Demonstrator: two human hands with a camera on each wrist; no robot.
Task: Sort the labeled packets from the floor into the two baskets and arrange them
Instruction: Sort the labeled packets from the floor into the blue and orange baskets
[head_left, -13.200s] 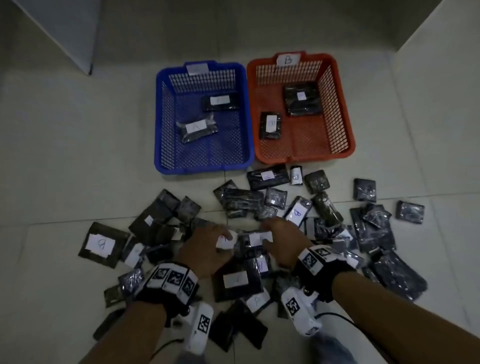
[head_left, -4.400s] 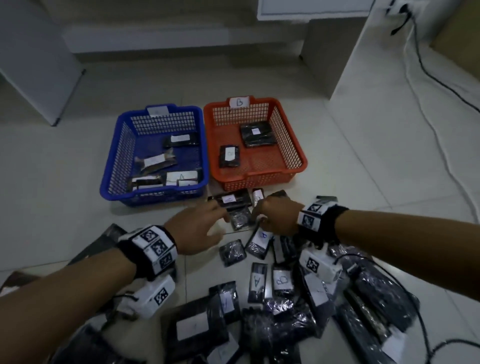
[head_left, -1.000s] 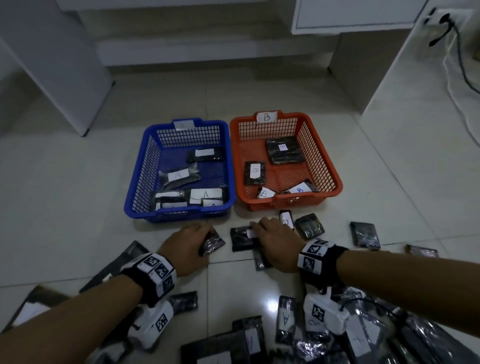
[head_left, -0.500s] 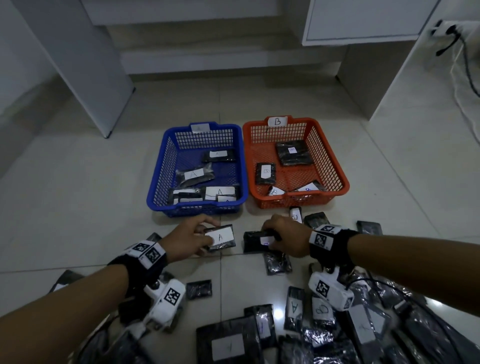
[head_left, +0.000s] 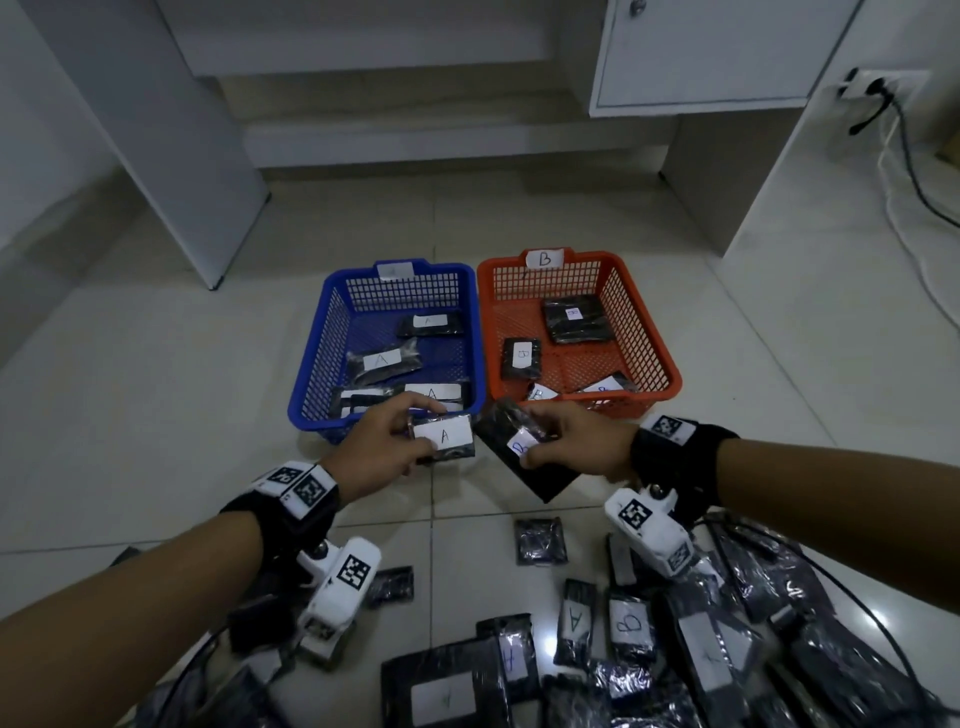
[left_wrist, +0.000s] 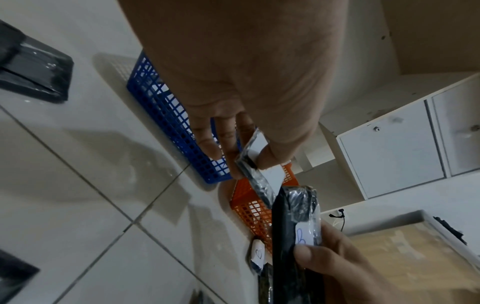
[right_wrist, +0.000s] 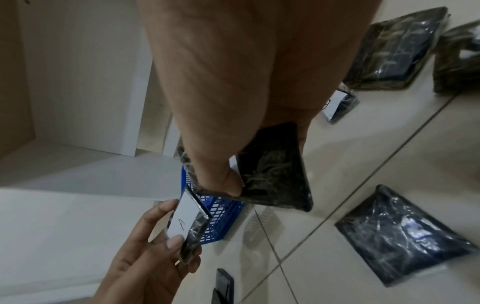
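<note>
The A packet (head_left: 444, 435), pinched in the left hand (head_left: 382, 441), hangs before the blue basket (head_left: 311, 384); the right hand (head_left: 582, 441) grips the B packet (head_left: 519, 452) before the orange basket (head_left: 670, 374). Best lay each flat beside its matches. Blue visibly holds about 4 packets, orange 4.

I see a pale tiled floor (head_left: 156, 415) with dark grout lines, glossy under dim light. At the far side stands a white cabinet (head_left: 701, 52) with a knobbed door; a wall socket (head_left: 878, 85) at far right holds a black plug.
</note>
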